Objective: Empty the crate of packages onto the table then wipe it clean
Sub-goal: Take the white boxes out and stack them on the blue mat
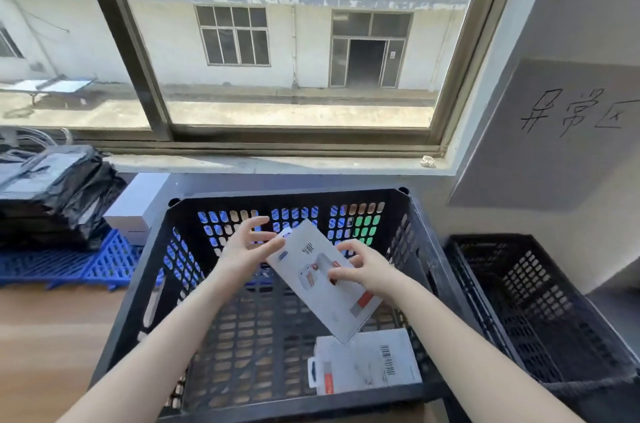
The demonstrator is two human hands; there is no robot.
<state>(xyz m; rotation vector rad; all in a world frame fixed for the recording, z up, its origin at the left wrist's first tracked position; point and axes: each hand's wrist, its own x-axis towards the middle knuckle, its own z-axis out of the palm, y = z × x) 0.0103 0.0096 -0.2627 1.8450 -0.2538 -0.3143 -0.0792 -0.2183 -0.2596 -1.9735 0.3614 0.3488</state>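
Head view: right hand (pixel 362 268) pinches the white package (pixel 313 291) at its edge, tilted above the black crate (pixel 287 195); left hand (pixel 247 246), fingers spread, touches its top corner, if it grips I cannot tell. So light a hold may let it slip down onto the second package (pixel 367 363) inside. Forearms (pixel 180 329) hide part of the crate floor.

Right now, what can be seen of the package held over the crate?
The package is a flat white card pack, with a hang tab at its upper corner, a printed picture and an orange patch lower down. It is tilted, lower corner pointing into the black crate, above a second package. The right hand pinches its right edge; the left hand touches its upper left corner.
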